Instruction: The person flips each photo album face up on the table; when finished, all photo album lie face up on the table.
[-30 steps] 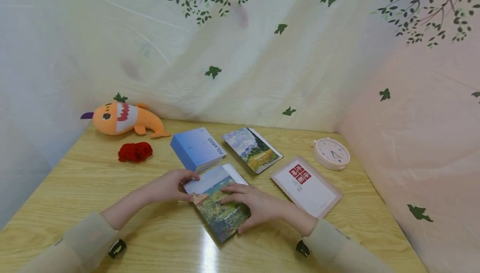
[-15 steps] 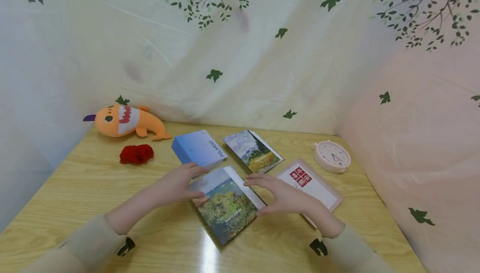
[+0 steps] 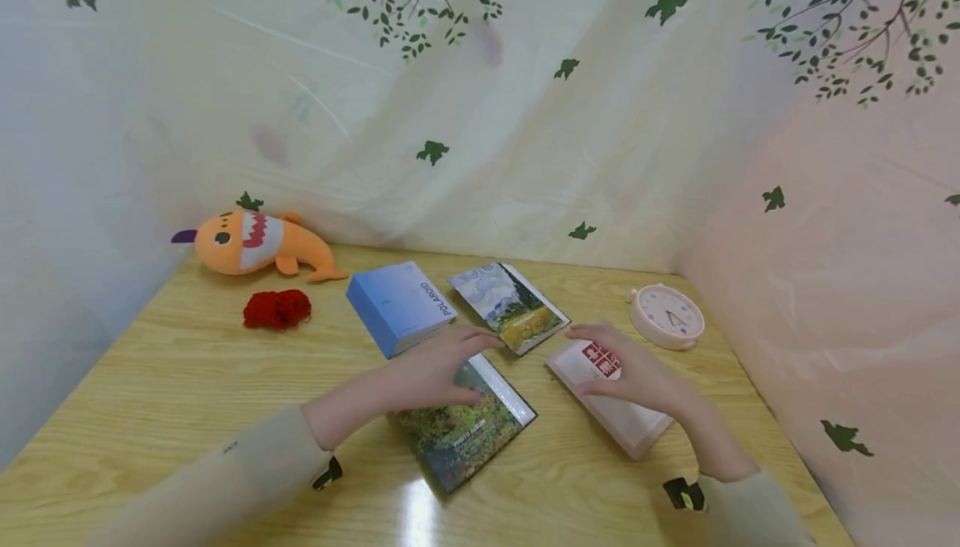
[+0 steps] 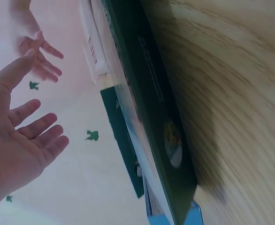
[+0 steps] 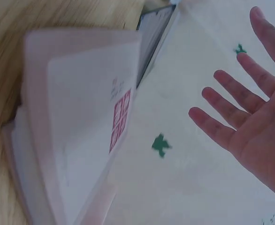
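My left hand (image 3: 438,368) hovers over a photo album (image 3: 468,443) with a painted garden cover, its fingers spread and holding nothing. The left wrist view shows the album's dark green spine (image 4: 151,93) beside the open palm (image 4: 15,145). Over a pale pink album (image 3: 618,414) with a red character stamp, my right hand (image 3: 637,372) is held with spread fingers, hiding part of the cover. In the right wrist view that pink album (image 5: 90,117) stands apart from the fingertips (image 5: 196,112).
Behind lie a blue POLAROID album (image 3: 397,301) and another painting-covered album (image 3: 506,305). A pink alarm clock (image 3: 666,316) is at the right, near the hanging cloth (image 3: 487,155). Red yarn (image 3: 277,309) and an orange shark plush (image 3: 262,245) occupy the table's left back.
Both hands have let go of the garden-cover album and moved right. The right hand now hovers over the pink album; the left has crossed above the garden-cover album, which turned slightly and stays on the table.
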### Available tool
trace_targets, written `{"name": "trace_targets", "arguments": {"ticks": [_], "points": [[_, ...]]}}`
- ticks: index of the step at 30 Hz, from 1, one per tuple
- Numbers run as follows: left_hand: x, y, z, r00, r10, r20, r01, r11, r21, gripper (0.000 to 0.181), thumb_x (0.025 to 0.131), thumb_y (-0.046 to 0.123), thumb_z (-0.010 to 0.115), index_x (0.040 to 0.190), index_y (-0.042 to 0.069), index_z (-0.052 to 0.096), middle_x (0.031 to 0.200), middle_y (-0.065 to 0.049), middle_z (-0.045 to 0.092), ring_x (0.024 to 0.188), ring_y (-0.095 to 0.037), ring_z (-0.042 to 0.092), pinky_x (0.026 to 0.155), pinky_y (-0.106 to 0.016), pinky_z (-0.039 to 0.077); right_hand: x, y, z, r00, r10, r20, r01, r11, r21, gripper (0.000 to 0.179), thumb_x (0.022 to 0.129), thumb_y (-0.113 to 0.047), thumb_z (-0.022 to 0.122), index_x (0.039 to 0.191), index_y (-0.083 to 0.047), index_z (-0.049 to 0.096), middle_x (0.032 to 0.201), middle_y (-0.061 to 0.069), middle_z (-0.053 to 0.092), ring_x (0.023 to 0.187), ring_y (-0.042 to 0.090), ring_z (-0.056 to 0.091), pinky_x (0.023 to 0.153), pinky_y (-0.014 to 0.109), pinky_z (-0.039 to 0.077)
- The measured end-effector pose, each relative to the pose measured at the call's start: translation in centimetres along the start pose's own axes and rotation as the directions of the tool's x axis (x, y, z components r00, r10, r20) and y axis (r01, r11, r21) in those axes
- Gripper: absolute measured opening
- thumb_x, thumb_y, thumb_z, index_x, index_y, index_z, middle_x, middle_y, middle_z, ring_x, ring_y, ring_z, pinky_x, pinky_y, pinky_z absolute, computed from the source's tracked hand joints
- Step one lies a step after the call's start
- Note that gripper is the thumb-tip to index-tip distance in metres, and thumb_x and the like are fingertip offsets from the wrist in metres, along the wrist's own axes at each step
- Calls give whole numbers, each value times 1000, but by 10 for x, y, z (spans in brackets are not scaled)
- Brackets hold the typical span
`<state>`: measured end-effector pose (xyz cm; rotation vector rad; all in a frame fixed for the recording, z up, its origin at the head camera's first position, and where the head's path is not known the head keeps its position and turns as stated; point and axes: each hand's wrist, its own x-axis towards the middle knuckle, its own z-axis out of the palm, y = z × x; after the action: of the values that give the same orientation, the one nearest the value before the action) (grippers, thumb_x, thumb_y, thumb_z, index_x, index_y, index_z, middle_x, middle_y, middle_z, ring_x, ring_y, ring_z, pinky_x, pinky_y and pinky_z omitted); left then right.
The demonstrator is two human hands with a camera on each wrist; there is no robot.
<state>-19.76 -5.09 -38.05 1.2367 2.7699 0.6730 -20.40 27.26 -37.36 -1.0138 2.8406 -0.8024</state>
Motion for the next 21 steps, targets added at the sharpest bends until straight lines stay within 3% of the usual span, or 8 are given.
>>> {"name": "trace_targets", "arguments": {"ticks": [3, 8, 15, 21], "points": [[11, 6, 7, 999, 25, 43, -24, 999, -26, 78, 81, 39, 73, 144, 14, 37, 151, -10, 31, 138, -28, 31, 110, -43, 31, -9, 11, -7, 997, 74, -11, -73, 997, 19, 68, 77, -27, 79, 136, -12, 48, 141, 13, 46, 131, 37, 40, 103, 58, 33], [29, 14, 21, 990, 103, 100, -103, 995, -10, 86, 80, 44, 72, 148, 16, 29, 156, -9, 20, 142, -26, 22, 114, -40, 25, -21, 29, -16, 989, 129, -70, -133, 990, -56, 66, 76, -24, 80, 132, -4, 51, 136, 20, 50, 126, 42, 43, 101, 60, 35], [54, 16, 37, 968, 169, 184, -177, 984, 30, 91, 79, 45, 73, 150, 15, 25, 156, -7, 22, 143, -23, 21, 115, -35, 22, -37, 52, -20, 973, 227, -43, -228, 973, -41, 64, 77, -21, 79, 130, 0, 51, 134, 23, 50, 126, 46, 40, 100, 63, 31], [70, 10, 46, 936, 238, 259, -254, 967, 32, 92, 80, 45, 72, 149, 8, 25, 154, -13, 25, 142, -25, 23, 116, -35, 18, -48, 70, -21, 950, 312, 9, -312, 950, -30, 66, 78, -28, 78, 130, 2, 52, 134, 26, 49, 123, 49, 42, 94, 64, 38]]}}
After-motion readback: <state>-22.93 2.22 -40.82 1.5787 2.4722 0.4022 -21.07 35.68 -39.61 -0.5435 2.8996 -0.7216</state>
